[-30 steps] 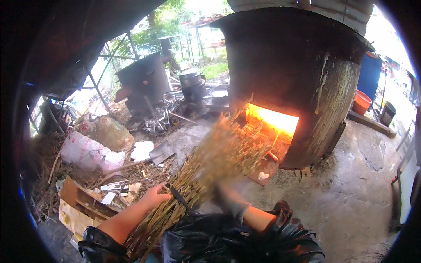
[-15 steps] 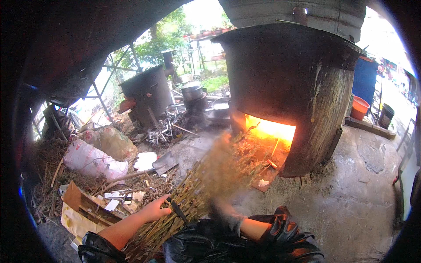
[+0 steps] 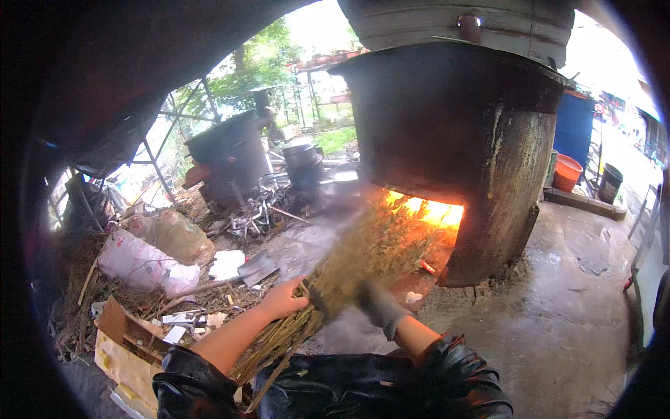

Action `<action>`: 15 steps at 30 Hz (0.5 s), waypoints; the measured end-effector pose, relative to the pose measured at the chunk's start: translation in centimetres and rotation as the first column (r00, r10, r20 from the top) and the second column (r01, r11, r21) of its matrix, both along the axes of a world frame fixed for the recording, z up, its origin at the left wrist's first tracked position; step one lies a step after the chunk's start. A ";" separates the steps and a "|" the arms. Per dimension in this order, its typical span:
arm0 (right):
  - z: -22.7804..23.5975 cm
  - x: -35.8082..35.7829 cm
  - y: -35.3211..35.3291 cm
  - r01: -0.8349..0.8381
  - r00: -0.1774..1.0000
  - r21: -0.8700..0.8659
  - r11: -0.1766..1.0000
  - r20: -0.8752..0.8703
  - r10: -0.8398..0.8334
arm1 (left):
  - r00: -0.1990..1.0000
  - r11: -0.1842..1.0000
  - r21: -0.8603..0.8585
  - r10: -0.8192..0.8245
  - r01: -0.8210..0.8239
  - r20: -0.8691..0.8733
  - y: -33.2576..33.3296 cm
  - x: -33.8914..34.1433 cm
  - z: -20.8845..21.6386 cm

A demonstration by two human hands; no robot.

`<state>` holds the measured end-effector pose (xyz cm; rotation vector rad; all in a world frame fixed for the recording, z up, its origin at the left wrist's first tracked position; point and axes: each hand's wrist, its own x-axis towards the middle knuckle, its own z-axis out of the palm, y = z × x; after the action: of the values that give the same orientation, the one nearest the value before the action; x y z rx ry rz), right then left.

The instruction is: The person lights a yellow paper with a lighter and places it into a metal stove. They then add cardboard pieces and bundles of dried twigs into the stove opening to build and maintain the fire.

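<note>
A long bundle of dry brushwood stalks (image 3: 356,262) lies slantwise before me, its bushy far end inside the glowing mouth of a big dark stove (image 3: 453,133). Bright fire (image 3: 443,214) burns in that opening. My bare left hand (image 3: 285,299) is closed round the left side of the bundle, by a dark band tied across it. On the bundle's right side, my right hand (image 3: 379,306) in a dark grey glove presses against the stalks. Motion blurs this hand and the stalks hide its fingertips.
A torn cardboard box (image 3: 129,349), pale sacks (image 3: 143,262), a shovel blade (image 3: 258,267) and scattered twigs lie on the left. Behind them stand a second metal stove (image 3: 227,153) and a pot (image 3: 300,152). An orange bucket (image 3: 567,171) and a blue barrel (image 3: 576,126) stand at right.
The bundle has moved forward, with its bushy end deeper in the stove mouth. Both hands have moved up and forward with it, and the stalks cover more of the fire.
</note>
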<state>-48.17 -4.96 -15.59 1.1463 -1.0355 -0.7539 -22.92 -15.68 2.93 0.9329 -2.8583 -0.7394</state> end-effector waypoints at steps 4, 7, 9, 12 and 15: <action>0.9 -1.8 0.3 -0.017 0.891 0.115 0.993 0.452 -0.037 | 0.994 0.999 0.054 0.003 0.003 -0.108 -0.8 -2.3 -2.4; 0.3 -3.7 -0.6 0.059 0.963 0.188 0.980 0.249 -0.106 | 0.995 0.992 0.128 -0.008 0.020 -0.096 -1.7 -3.6 -3.9; -0.7 -4.5 -1.0 0.061 0.972 -0.184 0.981 -0.211 -0.100 | 0.997 0.999 0.039 -0.014 0.017 -0.081 -1.9 -3.6 -4.7; -2.7 -5.2 -0.8 0.056 0.919 -0.353 0.934 -0.347 -0.186 | 0.997 0.999 -0.020 -0.035 0.034 -0.071 -1.7 -3.1 -5.3; -4.6 -5.5 -1.2 0.052 0.912 -0.381 0.923 -0.359 -0.199 | 0.995 0.988 -0.126 -0.094 0.090 -0.027 -1.0 -2.8 -5.4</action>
<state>-53.68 -6.19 -20.18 0.5778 -0.8665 -0.8143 -25.76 -16.66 -2.43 0.7707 -2.8964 -0.5693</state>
